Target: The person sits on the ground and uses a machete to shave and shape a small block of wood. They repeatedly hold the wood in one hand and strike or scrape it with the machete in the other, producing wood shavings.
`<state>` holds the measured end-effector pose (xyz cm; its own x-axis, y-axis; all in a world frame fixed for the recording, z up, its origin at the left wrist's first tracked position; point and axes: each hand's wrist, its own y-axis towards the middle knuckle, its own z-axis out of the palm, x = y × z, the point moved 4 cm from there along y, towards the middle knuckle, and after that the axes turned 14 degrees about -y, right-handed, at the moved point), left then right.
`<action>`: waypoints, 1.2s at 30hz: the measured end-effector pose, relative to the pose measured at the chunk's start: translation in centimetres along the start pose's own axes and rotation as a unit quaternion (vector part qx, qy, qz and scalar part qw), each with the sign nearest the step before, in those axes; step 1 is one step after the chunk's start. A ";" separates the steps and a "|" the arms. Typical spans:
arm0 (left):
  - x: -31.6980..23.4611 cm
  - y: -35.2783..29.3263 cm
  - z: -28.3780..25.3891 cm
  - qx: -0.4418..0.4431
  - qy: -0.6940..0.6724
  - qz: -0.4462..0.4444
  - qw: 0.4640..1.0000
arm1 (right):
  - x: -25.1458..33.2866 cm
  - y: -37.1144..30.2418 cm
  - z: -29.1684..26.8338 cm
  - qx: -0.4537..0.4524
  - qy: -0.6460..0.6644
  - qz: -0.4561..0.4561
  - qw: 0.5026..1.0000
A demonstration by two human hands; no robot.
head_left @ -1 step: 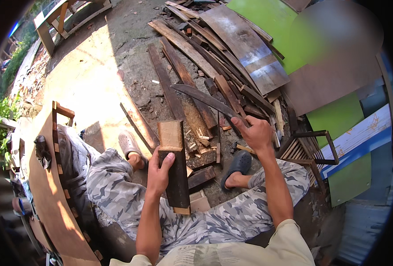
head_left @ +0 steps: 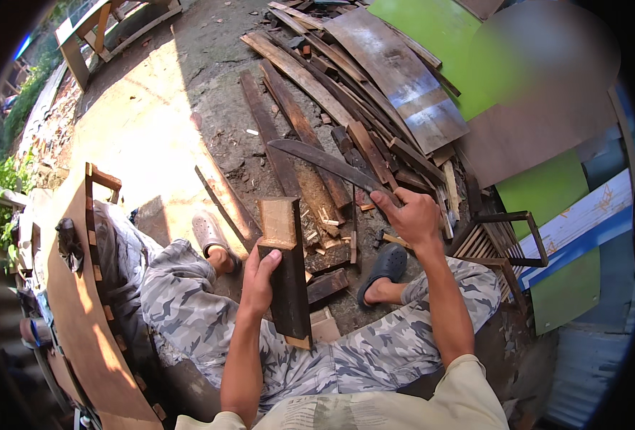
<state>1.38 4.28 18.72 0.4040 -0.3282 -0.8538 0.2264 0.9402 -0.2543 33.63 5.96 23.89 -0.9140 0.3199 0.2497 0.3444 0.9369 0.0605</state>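
Observation:
My left hand is closed around a dark block of wood, its thumb pressed along the near face. The block stands roughly upright between my knees, and its upper part is a pale, cut-away surface. In my right hand is a machete, gripped by the handle. Its long blade points up and left, above the block and apart from it. Pale wood chips lie on the ground just beyond the block.
Planks and offcuts are heaped ahead to the right, beside a brown sheet and green panels. A slatted wooden frame stands by my right knee. On my left is a long curved board. A wooden bench stands far left.
The machete blade has tipped slightly down and to the left. The wood block has shifted a little, its top tilting slightly. Both hands keep their hold.

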 end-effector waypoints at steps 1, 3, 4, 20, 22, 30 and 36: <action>0.6 -0.1 0.0 0.017 -0.064 -0.042 0.997 | 0.6 -0.2 -0.2 0.011 0.007 -0.003 1.000; 2.7 -0.3 -0.1 0.020 -0.139 -0.126 0.982 | 1.2 -0.6 -0.7 0.031 0.026 -0.002 0.999; 3.6 -0.5 -0.1 0.020 -0.177 -0.167 0.970 | 1.3 -0.8 -0.9 0.041 0.039 0.002 0.998; 2.6 0.6 2.5 0.213 -0.329 -0.206 0.897 | 4.4 -2.2 -2.6 0.142 0.179 -0.043 0.973; 2.7 0.6 2.8 0.206 -0.326 -0.208 0.899 | 5.2 -2.7 -2.1 0.123 0.213 -0.083 0.966; 4.8 0.6 2.0 0.099 -0.248 -0.250 0.931 | 8.9 -3.8 0.5 0.211 0.488 -0.023 0.846; 4.5 0.7 2.4 0.066 -0.209 -0.270 0.937 | 8.9 -3.0 0.1 0.214 0.512 0.030 0.832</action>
<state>5.53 3.21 15.76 0.5037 -0.7866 -0.3570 0.5955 0.6156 -0.5161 24.40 6.00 25.80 -0.1610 0.2862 0.9445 0.0752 0.9578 -0.2774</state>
